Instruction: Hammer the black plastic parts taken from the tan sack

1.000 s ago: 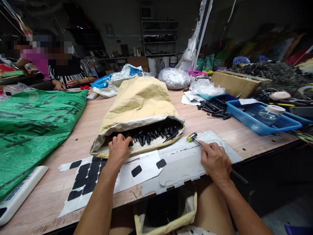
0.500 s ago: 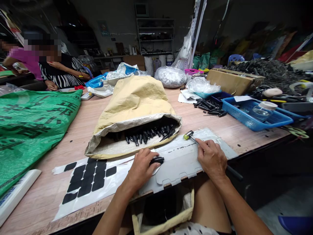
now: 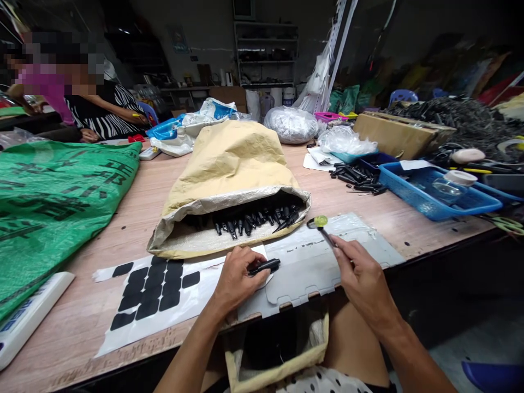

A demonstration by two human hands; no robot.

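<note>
Left hand (image 3: 239, 277), lower centre of frame: grasping 1 black tube (image 3: 268, 266) between thumb and fingers, tube lying roughly sideways over the paper sheet (image 3: 194, 303) and the edge of the grey board (image 3: 311, 262). Whether its underside touches the board cannot be told.

Right hand (image 3: 364, 275), lower right of centre: closed around the handle of a small hammer (image 3: 327, 237). Yellow-faced head points up and left, near the lip of the tan bag (image 3: 233, 164) — apart from the tube, no contact at this moment.

Stock: the bag lies mid-frame, mouth toward the bottom, many black parts (image 3: 245, 225) inside. Sheet at lower left carries a block of black stickers (image 3: 151, 292); 1 sits apart on the block's right, 1 at its upper left, bare backing between the right one and the left hand. Loose black pieces (image 3: 354, 177) lie at upper right, beside the blue basket (image 3: 442, 210).

Progress (judged): 1 piece in hand, apparently mid-handling; tool held but not on it. Much of the batch seems left, if the parts in the bag are unworked — worked or unworked cannot be told. Stickers also remain. A second bag (image 3: 282, 376) gapes open at bottom centre; interior too dark to read, so no finished count.
</note>
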